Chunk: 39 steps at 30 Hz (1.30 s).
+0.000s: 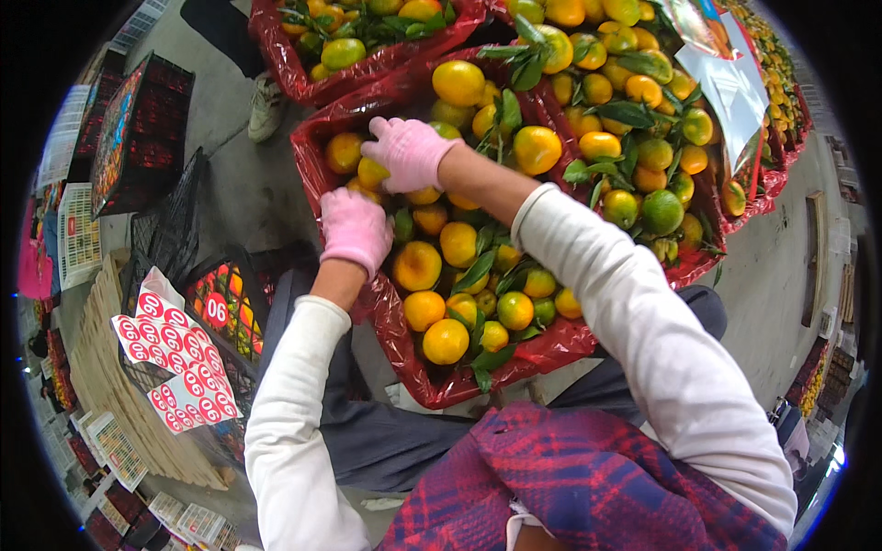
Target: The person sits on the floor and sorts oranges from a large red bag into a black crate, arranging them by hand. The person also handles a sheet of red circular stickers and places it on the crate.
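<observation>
Both my hands wear pink knit gloves and work at the left side of a crate lined with red plastic film [448,396]. My left hand [355,227] rests at the crate's left rim, its fingers curled and partly out of sight. Just beyond it, my right hand [413,153] reaches over the fruit, fingers bent down beside a yellow-orange mandarin [372,173]. Whether either hand grips anything is hidden. Mandarins with green leaves fill the crate, among them a large orange one [417,266] and a greenish one [515,310].
More film-lined mandarin crates stand behind [342,54] and at the right [660,210]. Sheets of round red number stickers [176,351] lie on a black plastic crate at the left. A co-worker's shoe [266,107] is on the floor near a dark stacked crate [141,138].
</observation>
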Each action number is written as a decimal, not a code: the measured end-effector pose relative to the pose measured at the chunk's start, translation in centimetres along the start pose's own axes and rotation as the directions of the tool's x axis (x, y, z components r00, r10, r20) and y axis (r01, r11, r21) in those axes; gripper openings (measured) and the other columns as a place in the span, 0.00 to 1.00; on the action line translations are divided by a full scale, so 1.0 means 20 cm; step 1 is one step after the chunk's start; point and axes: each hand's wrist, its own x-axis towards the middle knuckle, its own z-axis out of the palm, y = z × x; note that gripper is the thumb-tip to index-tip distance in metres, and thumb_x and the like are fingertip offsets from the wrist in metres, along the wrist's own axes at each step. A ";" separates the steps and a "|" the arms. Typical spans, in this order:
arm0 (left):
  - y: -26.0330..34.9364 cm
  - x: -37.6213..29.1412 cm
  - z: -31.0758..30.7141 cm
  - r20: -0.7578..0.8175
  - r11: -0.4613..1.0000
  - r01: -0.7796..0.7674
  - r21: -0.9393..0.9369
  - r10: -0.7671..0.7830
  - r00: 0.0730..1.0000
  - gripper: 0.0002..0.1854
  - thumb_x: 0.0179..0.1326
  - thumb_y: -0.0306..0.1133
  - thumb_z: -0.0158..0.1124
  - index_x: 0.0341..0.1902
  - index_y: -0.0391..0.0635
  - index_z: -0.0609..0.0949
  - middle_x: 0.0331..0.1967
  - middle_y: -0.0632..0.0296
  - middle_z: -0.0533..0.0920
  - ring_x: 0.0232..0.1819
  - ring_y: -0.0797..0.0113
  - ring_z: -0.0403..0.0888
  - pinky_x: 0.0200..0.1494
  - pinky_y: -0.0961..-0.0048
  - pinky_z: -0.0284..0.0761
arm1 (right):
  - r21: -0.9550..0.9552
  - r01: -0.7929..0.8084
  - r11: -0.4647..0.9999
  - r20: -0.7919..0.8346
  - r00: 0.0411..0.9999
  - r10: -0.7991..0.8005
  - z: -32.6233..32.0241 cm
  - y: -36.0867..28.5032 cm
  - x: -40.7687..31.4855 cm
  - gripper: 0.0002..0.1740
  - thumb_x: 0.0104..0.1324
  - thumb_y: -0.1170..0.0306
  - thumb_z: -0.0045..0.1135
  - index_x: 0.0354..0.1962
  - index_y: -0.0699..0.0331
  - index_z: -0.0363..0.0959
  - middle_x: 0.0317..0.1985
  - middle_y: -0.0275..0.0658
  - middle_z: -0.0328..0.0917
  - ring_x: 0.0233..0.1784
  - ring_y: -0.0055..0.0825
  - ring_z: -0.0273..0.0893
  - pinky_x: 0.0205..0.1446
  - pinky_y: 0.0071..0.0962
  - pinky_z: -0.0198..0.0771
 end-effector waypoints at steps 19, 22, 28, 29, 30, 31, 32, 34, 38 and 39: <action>0.43 0.04 -0.14 -0.573 0.824 -0.262 -0.503 -0.090 0.815 0.30 0.62 0.53 0.65 0.64 0.51 0.78 0.65 0.58 0.77 0.58 0.50 0.76 0.64 0.54 0.69 | -0.217 -0.368 0.904 -0.123 0.929 0.349 -0.30 0.25 -0.89 0.32 0.50 0.61 0.73 0.53 0.54 0.73 0.53 0.45 0.71 0.55 0.49 0.72 0.56 0.45 0.75; 0.59 0.01 -0.12 -0.481 0.914 -0.102 -0.394 -0.111 0.870 0.37 0.61 0.53 0.65 0.73 0.53 0.71 0.74 0.60 0.69 0.63 0.50 0.71 0.71 0.50 0.60 | 0.092 -0.495 0.864 -0.279 0.820 0.499 -0.45 0.18 -0.98 0.32 0.50 0.66 0.70 0.54 0.54 0.73 0.54 0.45 0.72 0.57 0.49 0.73 0.58 0.46 0.74; 0.59 -0.05 -0.11 -0.314 0.805 -0.044 -0.592 -0.181 0.932 0.40 0.56 0.50 0.72 0.70 0.52 0.70 0.63 0.58 0.74 0.61 0.52 0.73 0.63 0.62 0.72 | -0.369 -0.727 0.579 -0.676 0.638 0.369 -0.99 0.40 -1.12 0.27 0.56 0.61 0.63 0.56 0.51 0.75 0.52 0.45 0.76 0.54 0.48 0.77 0.52 0.43 0.76; 0.58 -0.04 -0.12 -0.273 0.827 -0.023 -0.562 -0.159 0.949 0.41 0.55 0.51 0.73 0.71 0.52 0.69 0.63 0.58 0.74 0.61 0.52 0.73 0.63 0.62 0.71 | -0.397 -0.687 0.608 -0.688 0.662 0.299 -0.99 0.43 -1.06 0.26 0.57 0.61 0.62 0.55 0.51 0.75 0.53 0.45 0.76 0.54 0.47 0.77 0.53 0.43 0.76; 0.58 -0.04 -0.14 -0.279 0.842 -0.023 -0.538 -0.152 0.948 0.42 0.54 0.52 0.74 0.71 0.52 0.69 0.63 0.57 0.74 0.61 0.52 0.74 0.63 0.61 0.71 | -0.432 -0.653 0.622 -0.710 0.672 0.213 -0.97 0.45 -1.00 0.26 0.58 0.60 0.62 0.55 0.51 0.75 0.53 0.46 0.76 0.55 0.47 0.77 0.53 0.43 0.76; 0.57 -0.04 -0.15 -0.272 0.852 -0.017 -0.523 -0.147 0.951 0.43 0.53 0.52 0.74 0.71 0.52 0.68 0.62 0.57 0.74 0.60 0.52 0.74 0.63 0.61 0.71 | -0.233 -0.579 0.781 -0.614 0.710 0.344 -0.91 0.44 -0.90 0.26 0.56 0.60 0.66 0.53 0.53 0.78 0.57 0.44 0.77 0.57 0.46 0.76 0.60 0.44 0.73; 0.57 -0.04 -0.16 -0.295 0.866 -0.036 -0.499 -0.131 0.946 0.45 0.50 0.53 0.77 0.71 0.51 0.70 0.63 0.56 0.76 0.55 0.51 0.77 0.59 0.59 0.74 | -0.128 -0.558 0.820 -0.447 0.770 0.455 -0.84 0.44 -0.77 0.28 0.58 0.60 0.65 0.56 0.54 0.76 0.56 0.46 0.77 0.58 0.46 0.77 0.62 0.42 0.73; 0.55 -0.05 -0.16 -0.330 0.809 -0.075 -0.583 -0.152 0.931 0.45 0.49 0.53 0.77 0.70 0.50 0.71 0.61 0.55 0.77 0.55 0.52 0.77 0.59 0.60 0.74 | 0.192 -0.376 0.906 -0.297 0.858 0.419 -0.67 0.40 -0.52 0.34 0.63 0.58 0.63 0.66 0.55 0.67 0.59 0.50 0.75 0.63 0.48 0.74 0.67 0.41 0.70; 0.47 -0.10 -0.12 -0.258 0.631 -0.055 -0.774 -0.235 0.937 0.46 0.48 0.53 0.78 0.69 0.48 0.72 0.50 0.49 0.84 0.51 0.46 0.82 0.58 0.56 0.76 | 0.254 -0.556 0.791 -0.103 0.798 0.594 -0.37 0.35 -0.18 0.42 0.59 0.54 0.68 0.69 0.52 0.64 0.63 0.55 0.70 0.63 0.52 0.73 0.64 0.44 0.72; 0.45 -0.12 -0.11 -0.255 0.554 -0.073 -0.829 -0.260 0.931 0.46 0.48 0.53 0.78 0.69 0.47 0.71 0.48 0.47 0.85 0.50 0.44 0.83 0.58 0.55 0.77 | 0.186 -0.591 0.785 -0.108 0.781 0.615 -0.34 0.36 -0.17 0.42 0.59 0.55 0.69 0.69 0.53 0.64 0.61 0.53 0.73 0.60 0.47 0.77 0.60 0.41 0.76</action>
